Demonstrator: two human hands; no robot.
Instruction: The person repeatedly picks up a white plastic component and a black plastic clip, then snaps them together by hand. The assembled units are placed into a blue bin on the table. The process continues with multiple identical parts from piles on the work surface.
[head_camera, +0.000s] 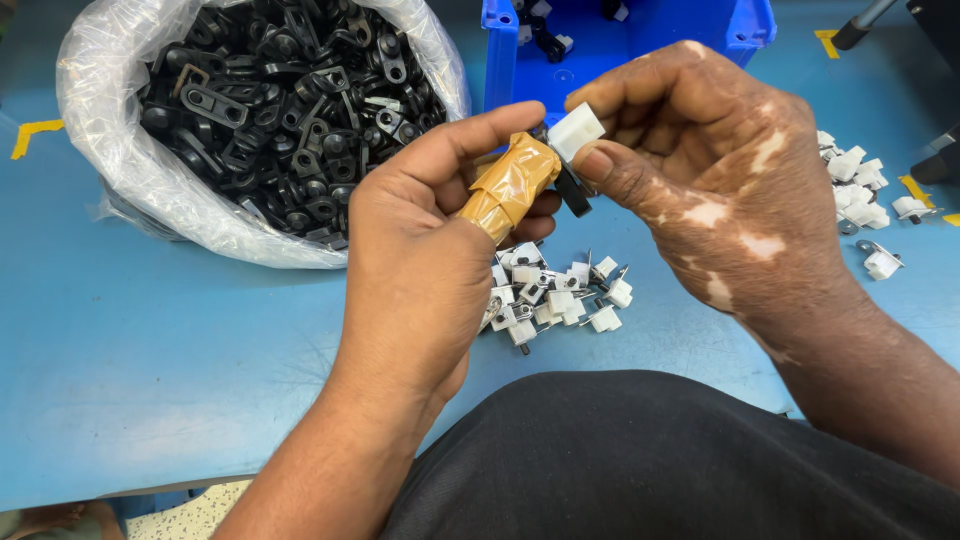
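Note:
My right hand (720, 170) pinches a small white plastic block (576, 131) between thumb and forefinger, above the blue table. A black plastic clip (573, 191) sits just under the block, and my left hand (440, 240) holds it from the left. Brown tape (512, 185) wraps my left thumb, which presses against the two parts. The hands meet over a small heap of white blocks with metal pins (556, 292) lying on the table.
A clear plastic bag (150, 190) full of black clips (280, 100) stands at the back left. A blue bin (640, 40) sits behind the hands. More white blocks (860, 185) lie at the right. My dark-clothed lap (650, 460) fills the near edge.

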